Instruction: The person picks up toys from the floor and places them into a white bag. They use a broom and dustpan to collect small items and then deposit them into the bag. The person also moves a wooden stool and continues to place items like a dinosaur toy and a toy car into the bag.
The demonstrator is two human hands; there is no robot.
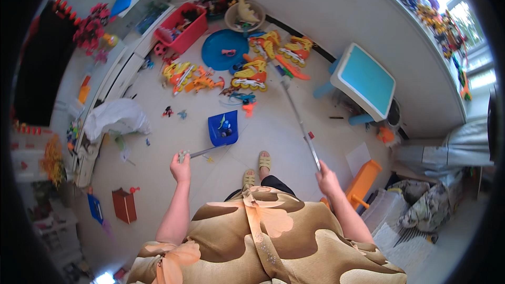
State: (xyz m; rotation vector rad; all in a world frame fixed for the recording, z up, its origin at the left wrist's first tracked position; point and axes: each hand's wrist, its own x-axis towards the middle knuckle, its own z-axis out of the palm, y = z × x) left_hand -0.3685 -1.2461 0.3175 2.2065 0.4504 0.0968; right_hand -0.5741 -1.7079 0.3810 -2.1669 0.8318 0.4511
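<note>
My left hand (181, 167) grips the end of the metal handle of a blue dustpan (223, 128), with small toys lying in its pan. My right hand (326, 177) is closed around a long metal pole (296, 112) that reaches away across the floor; its far end lies near the yellow and orange inline skates (266, 43), and what is on that end is hard to make out. A small red piece (311, 135) lies beside the pole. Beyond the dustpan are an orange toy (249, 109), a plush tiger (205, 82) and a blue round lid (225, 50) with a pink toy on it.
Along the far wall stand a red toy bin (183, 27) and a beige basin (244, 15). A small blue-topped table (367, 79) is at the right, with an orange plastic piece (363, 183) nearer me. A white bag (116, 118) and a brown box (124, 205) are at the left.
</note>
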